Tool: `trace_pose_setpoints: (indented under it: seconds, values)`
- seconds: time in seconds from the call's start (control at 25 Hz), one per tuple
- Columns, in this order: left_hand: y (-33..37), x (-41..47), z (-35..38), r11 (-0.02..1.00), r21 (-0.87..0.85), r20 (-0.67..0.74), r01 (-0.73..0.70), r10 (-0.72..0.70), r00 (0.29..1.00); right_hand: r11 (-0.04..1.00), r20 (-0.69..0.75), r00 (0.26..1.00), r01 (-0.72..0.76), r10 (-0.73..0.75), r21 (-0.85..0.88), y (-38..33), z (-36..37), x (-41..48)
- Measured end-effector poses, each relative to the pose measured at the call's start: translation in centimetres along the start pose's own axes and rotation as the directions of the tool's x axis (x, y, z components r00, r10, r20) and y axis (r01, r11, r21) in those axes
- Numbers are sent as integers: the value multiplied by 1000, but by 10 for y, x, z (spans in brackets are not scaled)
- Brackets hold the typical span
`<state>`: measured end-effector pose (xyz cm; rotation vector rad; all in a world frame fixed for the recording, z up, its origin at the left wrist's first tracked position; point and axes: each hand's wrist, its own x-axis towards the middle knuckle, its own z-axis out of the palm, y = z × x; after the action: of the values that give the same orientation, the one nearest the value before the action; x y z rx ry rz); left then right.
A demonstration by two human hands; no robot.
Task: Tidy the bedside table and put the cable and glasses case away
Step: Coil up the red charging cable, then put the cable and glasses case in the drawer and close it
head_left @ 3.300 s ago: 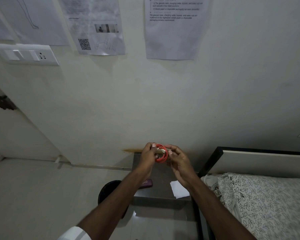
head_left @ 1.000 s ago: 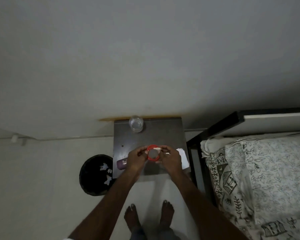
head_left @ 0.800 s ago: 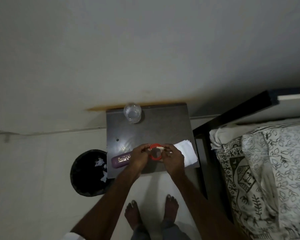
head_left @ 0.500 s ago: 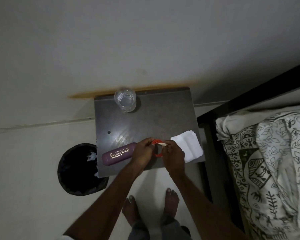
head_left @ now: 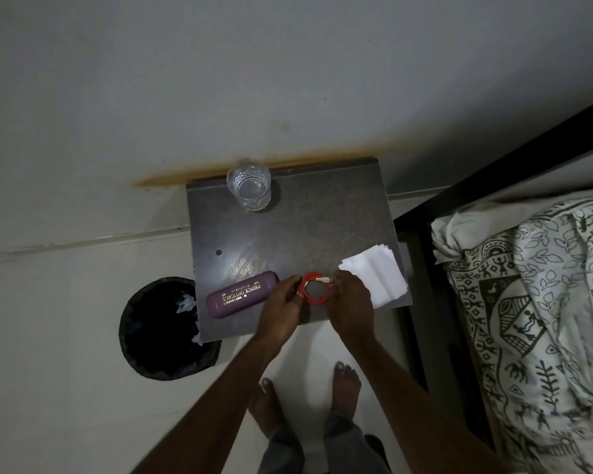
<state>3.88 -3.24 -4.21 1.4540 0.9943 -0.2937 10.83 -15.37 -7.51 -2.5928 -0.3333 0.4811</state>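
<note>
A red cable (head_left: pixel 315 297) wound into a small coil, its white plug on top, is low over the front of the dark bedside table (head_left: pixel 308 227). My left hand (head_left: pixel 281 306) pinches its left side and my right hand (head_left: pixel 351 302) its right side. A purple glasses case (head_left: pixel 242 294) with gold lettering lies closed on the table just left of my left hand.
A clear glass (head_left: pixel 249 188) stands at the table's back edge by the wall. Folded white paper (head_left: pixel 375 277) lies at the table's front right corner. A black bin (head_left: pixel 165 328) holding white scraps sits on the floor to the left. The bed (head_left: pixel 534 302) is on the right.
My view tilted down from the wall to the table top. Both hands brought the coiled cable down and forward, close to the table between the case and the paper.
</note>
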Motion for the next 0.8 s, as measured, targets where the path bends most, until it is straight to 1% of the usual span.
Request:
trace_pose_setpoints:
  seconds: [0.04,0.08,0.16,0.24,0.28,0.32,0.36,0.44,0.48,0.52,0.56,0.6,0.64,0.68,0.72,0.76,0.8]
  values:
    - [-3,-4,-3,1000,-1,-15,-7,7,1000,1000,-25,1000,4,-5,-19,0,-7,-4]
    - [-7,-9,-6,1000,-5,-43,-9,9,999,1000,-46,999,-26,26,1,-2,-18,-7]
    - [-10,-21,-16,999,-37,-134,-34,29,991,992,-72,992,-95,101,77,4,-38,-12]
    - [-13,-31,-35,995,-33,-254,-93,82,964,989,-91,989,-106,115,100,23,-55,-9]
    - [-15,-33,-48,991,-2,-324,-131,123,938,988,-97,988,-112,122,106,35,-63,-3]
    - [-22,-31,-61,988,27,-389,-149,148,910,984,-81,986,-138,148,111,47,-72,4]
    - [-32,-28,-75,987,37,-459,-154,154,875,986,-61,988,-135,142,95,62,-78,12]
    - [-52,-18,-103,997,8,-575,-83,72,815,992,-21,993,-116,118,49,86,-88,30]
    - [-60,-15,-114,998,15,-626,-53,51,778,986,0,989,-150,151,74,99,-89,36]
    - [-73,-11,-124,999,42,-651,-20,43,758,970,22,979,-202,201,134,107,-88,42]
    - [-81,-9,-129,999,45,-634,20,13,773,941,72,959,-283,274,187,116,-84,49]
    - [-90,-6,-129,997,5,-579,79,-62,813,913,150,942,-329,300,240,119,-81,55]
    - [-94,-5,-127,984,-90,-483,152,-177,858,883,216,923,-372,319,285,120,-77,59]
    - [-97,-3,-123,949,-227,-385,216,-292,875,852,287,904,-404,316,332,119,-76,60]
    - [-99,-3,-120,896,-350,-310,272,-385,869,803,342,880,-452,329,389,116,-76,59]
    - [-101,-1,-119,858,-423,-276,291,-428,861,744,401,843,-517,358,423,117,-78,58]
    - [-102,-2,-117,851,-436,-278,293,-437,855,703,451,806,-572,384,423,117,-82,57]
